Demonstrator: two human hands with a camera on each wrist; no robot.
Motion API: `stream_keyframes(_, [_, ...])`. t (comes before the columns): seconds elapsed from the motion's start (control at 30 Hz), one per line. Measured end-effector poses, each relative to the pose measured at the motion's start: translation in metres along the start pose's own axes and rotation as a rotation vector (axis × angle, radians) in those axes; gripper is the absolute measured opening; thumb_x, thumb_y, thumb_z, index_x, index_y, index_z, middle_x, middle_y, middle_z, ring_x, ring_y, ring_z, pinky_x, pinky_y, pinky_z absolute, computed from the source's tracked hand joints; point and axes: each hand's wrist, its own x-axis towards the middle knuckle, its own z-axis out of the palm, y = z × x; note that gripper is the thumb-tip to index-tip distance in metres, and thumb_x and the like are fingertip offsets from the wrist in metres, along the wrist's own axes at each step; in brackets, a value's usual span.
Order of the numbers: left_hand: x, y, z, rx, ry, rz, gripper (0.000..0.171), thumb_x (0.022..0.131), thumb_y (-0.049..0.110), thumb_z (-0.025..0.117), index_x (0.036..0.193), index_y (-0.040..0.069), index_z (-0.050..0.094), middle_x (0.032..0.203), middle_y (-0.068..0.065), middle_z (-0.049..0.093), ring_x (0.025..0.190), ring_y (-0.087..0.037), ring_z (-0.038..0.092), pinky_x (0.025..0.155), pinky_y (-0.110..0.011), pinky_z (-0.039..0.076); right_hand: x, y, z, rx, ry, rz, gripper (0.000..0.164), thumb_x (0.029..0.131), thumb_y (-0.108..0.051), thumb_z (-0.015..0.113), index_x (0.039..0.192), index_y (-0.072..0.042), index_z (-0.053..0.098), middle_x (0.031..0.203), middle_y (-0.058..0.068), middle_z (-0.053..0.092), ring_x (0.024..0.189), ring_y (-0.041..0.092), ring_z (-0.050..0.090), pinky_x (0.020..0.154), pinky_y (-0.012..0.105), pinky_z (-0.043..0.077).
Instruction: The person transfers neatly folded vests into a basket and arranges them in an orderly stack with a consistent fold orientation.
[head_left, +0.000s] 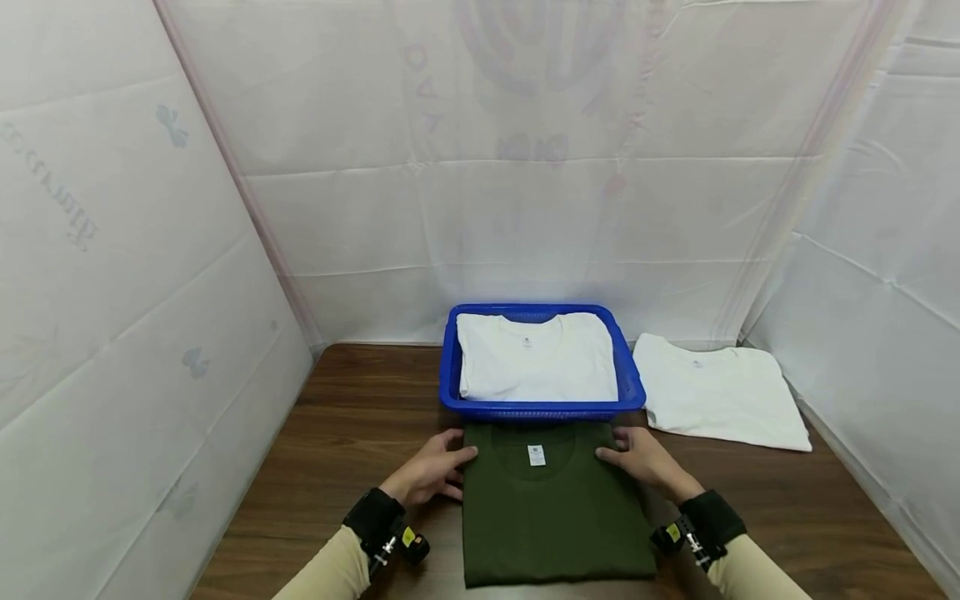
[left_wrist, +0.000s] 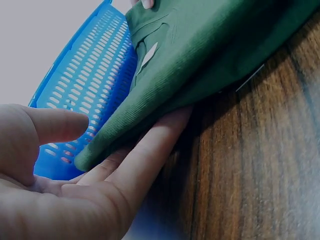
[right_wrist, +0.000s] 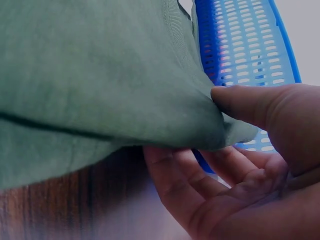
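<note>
A folded dark green T-shirt lies in front of the blue basket, its collar and white label toward the basket. At its far left corner is my left hand. In the left wrist view, those fingers reach under the shirt's edge while the thumb stands apart above it. My right hand pinches the far right corner, thumb on top and fingers beneath, as the right wrist view shows. Fingertips under the cloth are partly hidden. Inside the basket sits a folded white T-shirt.
Another folded white T-shirt lies right of the basket, on the brown wooden table. White sheets hang behind the table and along both sides. The basket stands near the table's back edge.
</note>
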Motion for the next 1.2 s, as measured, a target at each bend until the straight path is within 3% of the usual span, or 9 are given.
stream_keyframes(0.13, [0.002,0.000,0.002,-0.012,-0.011,0.000,0.070,0.106,0.017,0.056,0.160,-0.003,0.015,0.125,-0.026,0.061,0.099,-0.033,0.071,0.073,-0.048,0.062,0.003,0.003,0.001,0.030,-0.015,-0.013,0.036,0.100,-0.021,0.069,0.078,-0.006,0.045,0.063,-0.002,0.029,0.057,0.013,0.032,0.056,0.026,0.032])
stream_keyframes(0.27, [0.004,0.001,0.003,-0.011,-0.030,0.014,0.070,0.105,0.014,0.057,0.159,-0.004,0.017,0.126,-0.026,0.062,0.102,-0.033,0.070,0.074,-0.048,0.062,0.004,0.004,0.001,0.039,-0.020,-0.039,0.031,0.100,-0.023,0.069,0.086,-0.005,0.049,0.072,0.004,0.036,0.066,0.018,0.038,0.061,0.031,0.033])
stream_keyframes(0.37, [0.005,0.001,0.003,0.000,-0.042,0.018,0.070,0.105,0.013,0.057,0.159,-0.004,0.018,0.129,-0.026,0.061,0.105,-0.033,0.069,0.074,-0.048,0.062,0.003,0.005,0.000,0.031,-0.018,-0.045,0.032,0.100,-0.024,0.070,0.116,0.002,0.060,0.100,0.014,0.057,0.093,0.028,0.057,0.075,0.038,0.048])
stream_keyframes(0.43, [0.005,0.001,0.003,0.010,-0.045,0.020,0.070,0.104,0.010,0.057,0.160,-0.005,0.017,0.129,-0.027,0.061,0.106,-0.032,0.068,0.074,-0.047,0.062,0.003,0.005,0.000,0.030,-0.023,-0.047,0.042,0.101,-0.023,0.069,0.131,0.003,0.058,0.117,0.019,0.059,0.107,0.034,0.058,0.082,0.042,0.050])
stream_keyframes(0.53, [0.006,0.000,0.002,0.024,-0.051,0.027,0.068,0.104,0.005,0.055,0.159,-0.007,0.018,0.127,-0.025,0.063,0.104,-0.030,0.068,0.072,-0.045,0.062,0.004,0.007,0.000,0.031,-0.035,-0.061,0.041,0.101,-0.022,0.068,0.133,0.002,0.058,0.109,0.017,0.060,0.097,0.028,0.058,0.078,0.039,0.049])
stream_keyframes(0.63, [0.008,-0.003,0.001,0.019,-0.068,0.039,0.061,0.104,0.002,0.053,0.158,-0.008,0.025,0.121,-0.021,0.067,0.100,-0.028,0.069,0.072,-0.044,0.062,0.006,0.010,-0.001,0.032,-0.055,-0.076,0.026,0.102,-0.022,0.066,0.116,-0.001,0.061,0.081,0.008,0.048,0.072,0.018,0.046,0.065,0.032,0.039])
stream_keyframes(0.77, [0.010,-0.005,0.000,0.002,-0.080,0.047,0.051,0.104,0.000,0.051,0.152,-0.008,0.038,0.117,-0.019,0.071,0.097,-0.027,0.071,0.073,-0.045,0.063,0.009,0.014,-0.003,0.038,-0.089,-0.083,0.021,0.104,-0.025,0.064,0.102,-0.004,0.062,0.066,0.000,0.039,0.059,0.014,0.041,0.058,0.029,0.041])
stream_keyframes(0.93, [0.010,-0.005,0.000,-0.007,-0.075,0.045,0.049,0.105,0.001,0.052,0.152,-0.007,0.040,0.120,-0.020,0.070,0.098,-0.028,0.071,0.074,-0.045,0.063,0.010,0.018,-0.004,0.036,-0.110,-0.086,0.025,0.105,-0.025,0.062,0.092,-0.003,0.059,0.062,-0.002,0.038,0.053,0.011,0.041,0.055,0.028,0.044])
stream_keyframes(1.2, [0.011,-0.005,-0.001,-0.007,-0.061,0.044,0.047,0.104,0.001,0.053,0.149,-0.006,0.044,0.116,-0.019,0.072,0.097,-0.029,0.072,0.073,-0.045,0.063,0.008,0.019,-0.011,0.017,-0.152,-0.172,0.022,0.106,-0.023,0.060,0.113,-0.003,0.065,0.073,0.003,0.052,0.059,0.012,0.050,0.058,0.028,0.047])
